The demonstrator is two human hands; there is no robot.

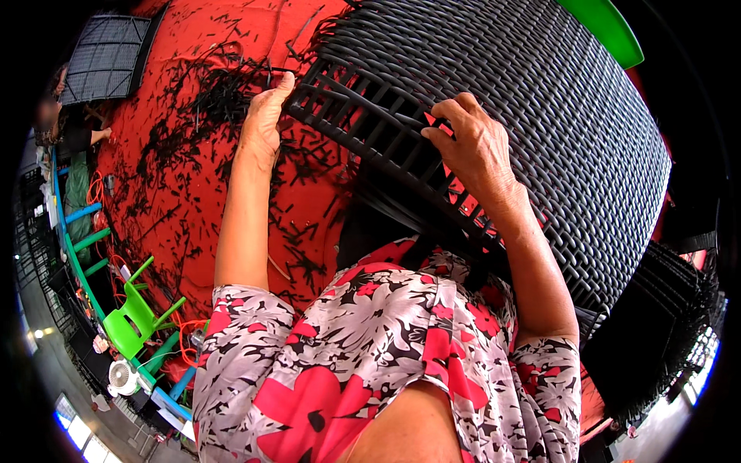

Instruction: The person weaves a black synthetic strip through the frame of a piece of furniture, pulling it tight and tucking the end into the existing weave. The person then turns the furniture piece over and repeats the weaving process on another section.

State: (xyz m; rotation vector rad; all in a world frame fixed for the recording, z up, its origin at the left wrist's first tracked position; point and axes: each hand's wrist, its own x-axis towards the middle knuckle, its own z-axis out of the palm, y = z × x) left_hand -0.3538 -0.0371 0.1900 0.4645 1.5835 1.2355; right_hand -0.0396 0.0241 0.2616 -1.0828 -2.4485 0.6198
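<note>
A large panel of black woven wicker [494, 62] stretches across the upper right. Along its near edge runs an unwoven band of bare crosswise strands [378, 127], with red showing through the gaps. At the panel's left corner my left hand [265, 119] is closed, thumb up, with a black strand [281, 71] at the thumb tip; its other fingers are mostly hidden. Over the open band, my right hand [477, 143] has its thumb and forefinger bent toward each other at a long loose strand [363, 100] lying along the band.
Black strand offcuts [224, 96] litter the red floor sheet [208, 231]. A green chair [131, 320], a white fan [123, 376] and a green-blue frame [85, 239] stand at left. Beyond, another person [73, 131] is beside a grey-black panel [106, 58]. Green plastic [606, 27] shows at top right.
</note>
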